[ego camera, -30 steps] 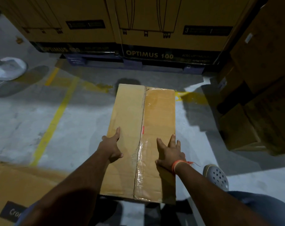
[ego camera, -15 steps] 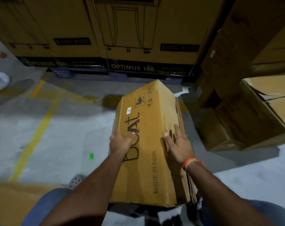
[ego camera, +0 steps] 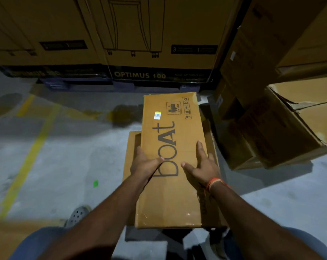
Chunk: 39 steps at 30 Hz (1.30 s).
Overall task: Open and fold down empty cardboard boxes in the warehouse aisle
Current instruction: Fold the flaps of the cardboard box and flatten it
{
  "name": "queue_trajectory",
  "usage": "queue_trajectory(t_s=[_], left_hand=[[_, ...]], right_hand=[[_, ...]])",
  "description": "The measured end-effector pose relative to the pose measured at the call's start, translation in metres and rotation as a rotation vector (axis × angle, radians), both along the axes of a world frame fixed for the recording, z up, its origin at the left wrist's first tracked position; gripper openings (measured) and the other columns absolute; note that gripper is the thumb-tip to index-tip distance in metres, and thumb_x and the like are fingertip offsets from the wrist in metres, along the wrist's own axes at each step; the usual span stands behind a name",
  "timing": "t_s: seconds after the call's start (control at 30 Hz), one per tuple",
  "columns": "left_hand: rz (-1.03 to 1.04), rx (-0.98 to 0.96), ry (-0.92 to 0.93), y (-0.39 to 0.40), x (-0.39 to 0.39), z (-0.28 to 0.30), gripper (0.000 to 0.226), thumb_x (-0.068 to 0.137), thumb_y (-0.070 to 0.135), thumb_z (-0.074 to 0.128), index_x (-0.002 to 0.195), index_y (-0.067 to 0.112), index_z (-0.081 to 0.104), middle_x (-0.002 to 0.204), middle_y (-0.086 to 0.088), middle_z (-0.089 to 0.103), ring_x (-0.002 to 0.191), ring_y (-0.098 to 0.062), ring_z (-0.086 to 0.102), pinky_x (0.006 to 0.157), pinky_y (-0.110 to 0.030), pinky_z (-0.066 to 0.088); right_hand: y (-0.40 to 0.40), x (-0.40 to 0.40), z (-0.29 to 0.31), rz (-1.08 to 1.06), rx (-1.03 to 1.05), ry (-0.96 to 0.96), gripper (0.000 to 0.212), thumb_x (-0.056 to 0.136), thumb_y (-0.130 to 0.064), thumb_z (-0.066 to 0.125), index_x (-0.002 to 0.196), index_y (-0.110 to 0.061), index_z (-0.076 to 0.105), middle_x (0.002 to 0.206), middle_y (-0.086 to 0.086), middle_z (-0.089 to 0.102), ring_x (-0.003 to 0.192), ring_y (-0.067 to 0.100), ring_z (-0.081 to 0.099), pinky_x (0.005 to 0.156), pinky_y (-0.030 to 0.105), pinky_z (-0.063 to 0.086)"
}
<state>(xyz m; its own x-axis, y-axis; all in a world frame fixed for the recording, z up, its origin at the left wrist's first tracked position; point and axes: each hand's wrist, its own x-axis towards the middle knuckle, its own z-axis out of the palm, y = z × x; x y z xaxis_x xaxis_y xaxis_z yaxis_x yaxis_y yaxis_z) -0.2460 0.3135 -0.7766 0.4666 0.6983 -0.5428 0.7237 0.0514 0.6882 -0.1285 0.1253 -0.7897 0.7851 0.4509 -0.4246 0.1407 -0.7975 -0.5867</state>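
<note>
Whereas the taped seam of the box [ego camera: 170, 156] was uppermost a second ago and the carton stood tilted on an edge half a second ago, its broad printed face, lettered "boAt", is now turned fully upward and lies nearly level in front of the person. The box is held low over the concrete floor [ego camera: 65, 156], with a further brown panel [ego camera: 131, 147], seemingly a flap or side of the same carton, projecting from beneath its left edge; whether the box rests on anything cannot be told. The left hand [ego camera: 144, 164] is placed at the left edge, thumb laid across the printed face and fingers wrapped over the side, so the edge is gripped. The right hand [ego camera: 202, 166] is laid on the face near the right edge with fingers straight and spread, pressing rather than clasping. Stacked cartons [ego camera: 271, 128] stand just to the right and large printed cartons [ego camera: 140, 34] behind. It is judged that the rotation has been completed and that flattening is now in hand, though the box is not yet seen fully collapsed.
</note>
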Motion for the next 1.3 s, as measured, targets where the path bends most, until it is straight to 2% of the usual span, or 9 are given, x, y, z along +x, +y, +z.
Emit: queue_trajectory(t_s=[0.2, 0.27, 0.37, 0.5, 0.77, 1.03, 1.13, 1.2, 1.3], left_hand=[[-0.091, 0.362, 0.077, 0.024, -0.033, 0.057, 0.107, 0.054, 0.067, 0.063, 0.149, 0.04, 0.023, 0.143, 0.001, 0.054, 0.123, -0.033, 0.056, 0.096, -0.049, 0.053], [-0.17, 0.215, -0.004, 0.024, -0.038, 0.063, 0.105, 0.066, 0.063, 0.068, 0.155, 0.038, 0.019, 0.148, 0.004, 0.05, 0.13, -0.027, 0.052, 0.105, -0.045, 0.047], [-0.36, -0.084, -0.017, 0.019, -0.038, 0.033, 0.103, 0.082, 0.045, 0.077, 0.16, 0.026, 0.013, 0.144, 0.005, 0.052, 0.128, -0.02, 0.052, 0.107, -0.033, 0.044], [-0.665, 0.131, 0.154, 0.01, -0.025, -0.007, 0.111, 0.085, 0.053, 0.071, 0.164, 0.022, -0.002, 0.171, -0.004, 0.006, 0.156, -0.028, 0.008, 0.125, -0.038, 0.02], [-0.756, 0.211, 0.181, -0.007, -0.008, -0.028, 0.098, 0.083, 0.043, 0.053, 0.163, 0.011, 0.007, 0.168, -0.013, 0.017, 0.154, -0.036, 0.016, 0.125, -0.045, 0.02], [-0.818, 0.401, 0.295, 0.0, -0.025, -0.031, 0.083, 0.094, 0.017, 0.057, 0.162, 0.016, 0.01, 0.169, -0.016, 0.003, 0.155, -0.042, -0.006, 0.125, -0.049, -0.001], [-0.871, 0.405, 0.345, 0.002, -0.034, -0.037, 0.083, 0.095, 0.019, 0.059, 0.162, 0.018, 0.011, 0.169, -0.016, 0.001, 0.154, -0.043, -0.007, 0.125, -0.05, -0.001], [-0.877, 0.397, 0.371, 0.004, -0.038, -0.04, 0.084, 0.095, 0.026, 0.061, 0.162, 0.019, 0.011, 0.169, -0.016, 0.001, 0.154, -0.044, -0.006, 0.126, -0.05, 0.001], [-0.861, 0.405, 0.394, 0.007, -0.038, -0.041, 0.085, 0.096, 0.037, 0.061, 0.163, 0.019, 0.011, 0.169, -0.016, 0.001, 0.154, -0.044, -0.004, 0.126, -0.051, 0.004]], right_hand=[[0.048, -0.009, -0.028, 0.007, 0.345, 0.231, 0.103, 0.072, -0.083, 0.062, 0.157, -0.047, 0.017, 0.153, -0.003, 0.041, 0.136, 0.018, 0.046, 0.116, 0.044, 0.037], [0.059, -0.003, -0.037, -0.065, 0.223, 0.217, 0.087, 0.077, -0.088, 0.048, 0.15, -0.043, 0.04, 0.144, 0.01, 0.052, 0.13, 0.027, 0.052, 0.115, 0.045, 0.037], [0.061, 0.014, -0.035, -0.297, 0.11, 0.116, 0.062, 0.1, -0.062, 0.034, 0.136, -0.019, 0.063, 0.138, 0.027, 0.055, 0.131, 0.042, 0.047, 0.115, 0.043, 0.034], [0.048, 0.013, -0.005, -0.197, 0.028, -0.119, 0.054, 0.104, -0.046, 0.041, 0.143, -0.01, 0.054, 0.145, 0.024, 0.05, 0.134, 0.041, 0.044, 0.112, 0.041, 0.034], [0.062, -0.041, -0.001, 0.425, 0.022, -0.188, 0.056, 0.097, -0.02, 0.055, 0.151, -0.015, 0.041, 0.149, 0.01, 0.045, 0.137, 0.027, 0.043, 0.113, 0.027, 0.03], [0.086, -0.064, -0.033, 0.54, -0.042, 0.093, 0.067, 0.099, -0.019, 0.047, 0.16, -0.017, 0.018, 0.152, 0.017, 0.045, 0.133, 0.032, 0.048, 0.108, 0.032, 0.039], [0.09, -0.067, -0.048, 0.53, -0.13, 0.172, 0.077, 0.1, -0.026, 0.051, 0.162, -0.019, 0.006, 0.166, 0.013, 0.02, 0.15, 0.032, 0.024, 0.12, 0.037, 0.023], [0.09, -0.064, -0.053, 0.539, -0.315, 0.065, 0.083, 0.1, -0.037, 0.05, 0.161, -0.02, -0.004, 0.168, 0.013, -0.003, 0.154, 0.035, 0.0, 0.124, 0.046, 0.012], [0.086, -0.064, -0.045, 0.452, -0.457, -0.1, 0.091, 0.099, -0.044, 0.051, 0.16, -0.019, -0.011, 0.167, 0.011, -0.017, 0.154, 0.033, -0.013, 0.122, 0.05, 0.012]])
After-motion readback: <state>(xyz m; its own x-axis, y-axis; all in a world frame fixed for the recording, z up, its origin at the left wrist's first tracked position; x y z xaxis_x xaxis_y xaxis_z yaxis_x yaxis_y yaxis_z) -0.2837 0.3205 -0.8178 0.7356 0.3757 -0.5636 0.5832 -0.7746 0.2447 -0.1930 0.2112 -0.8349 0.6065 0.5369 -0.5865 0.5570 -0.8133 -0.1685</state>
